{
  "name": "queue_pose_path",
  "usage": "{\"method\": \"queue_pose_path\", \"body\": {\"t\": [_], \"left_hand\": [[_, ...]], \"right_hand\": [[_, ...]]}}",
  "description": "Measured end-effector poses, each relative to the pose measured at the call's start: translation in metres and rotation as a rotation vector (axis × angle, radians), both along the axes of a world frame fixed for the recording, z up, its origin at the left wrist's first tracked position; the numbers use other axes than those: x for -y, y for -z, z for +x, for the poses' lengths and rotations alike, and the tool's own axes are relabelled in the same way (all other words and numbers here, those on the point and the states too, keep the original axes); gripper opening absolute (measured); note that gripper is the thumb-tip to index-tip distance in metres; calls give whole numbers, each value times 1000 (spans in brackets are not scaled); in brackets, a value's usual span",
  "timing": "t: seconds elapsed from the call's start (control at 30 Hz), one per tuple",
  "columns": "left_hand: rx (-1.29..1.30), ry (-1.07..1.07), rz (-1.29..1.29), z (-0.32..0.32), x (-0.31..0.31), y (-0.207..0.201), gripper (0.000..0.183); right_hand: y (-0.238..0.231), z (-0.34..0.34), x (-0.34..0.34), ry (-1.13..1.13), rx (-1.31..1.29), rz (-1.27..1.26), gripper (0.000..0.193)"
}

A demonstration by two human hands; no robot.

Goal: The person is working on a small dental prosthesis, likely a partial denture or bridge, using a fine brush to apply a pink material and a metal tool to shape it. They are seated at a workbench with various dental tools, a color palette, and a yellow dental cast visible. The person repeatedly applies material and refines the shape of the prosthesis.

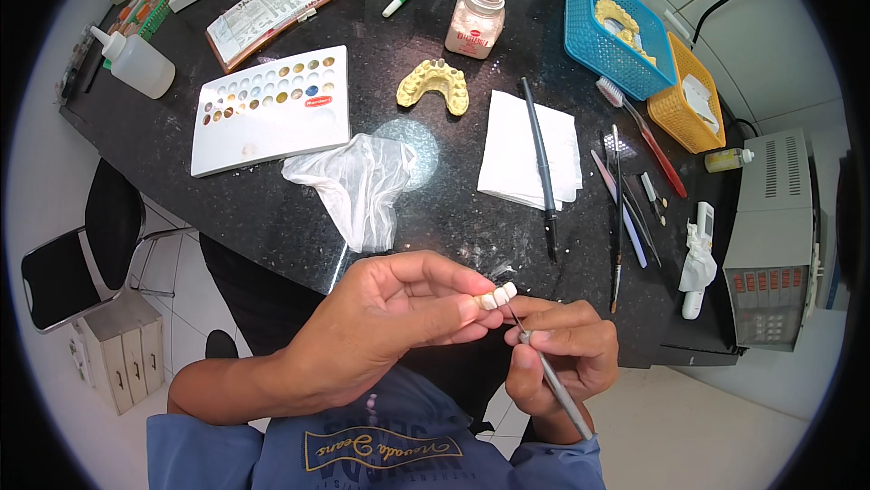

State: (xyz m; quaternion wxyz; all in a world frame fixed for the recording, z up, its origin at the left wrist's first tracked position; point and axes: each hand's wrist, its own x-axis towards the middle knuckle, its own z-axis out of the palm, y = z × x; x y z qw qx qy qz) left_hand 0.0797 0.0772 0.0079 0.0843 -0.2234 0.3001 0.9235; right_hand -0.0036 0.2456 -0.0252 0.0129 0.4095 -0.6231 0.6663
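Note:
Between the thumb and fingers of my left hand (399,304) is a short row of white false teeth, a dental bridge (497,296), held over the near edge of the black counter. My right hand (566,345) grips a grey-handled dental instrument (564,395) like a pen. Its thin tip meets the bridge from below or right beside it; actual contact is too small to tell. On the counter ahead lies a yellow plaster dental model (433,88), horseshoe-shaped. A folded white tissue (507,150) carries a dark thin brush (539,155).
A paint palette (272,141) and crumpled plastic glove (353,191) lie left. A powder jar (475,23) stands open behind. Blue basket (625,64), yellow basket (693,123), red toothbrush (657,150), several slim tools and a white handheld device (698,263) fill the right. A squeeze bottle (140,64) stands far left.

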Motion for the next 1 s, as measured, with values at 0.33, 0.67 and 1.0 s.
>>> {"method": "queue_pose_path", "body": {"t": [0.33, 0.67, 1.0], "left_hand": [[13, 10, -1, 0, 1, -2, 20], [9, 13, -2, 0, 1, -2, 20], [11, 23, -1, 0, 1, 0, 20]], "right_hand": [[0, 1, -1, -5, 19, -17, 20], [-2, 0, 0, -1, 11, 15, 19], [-2, 1, 0, 0, 20, 23, 19]]}}
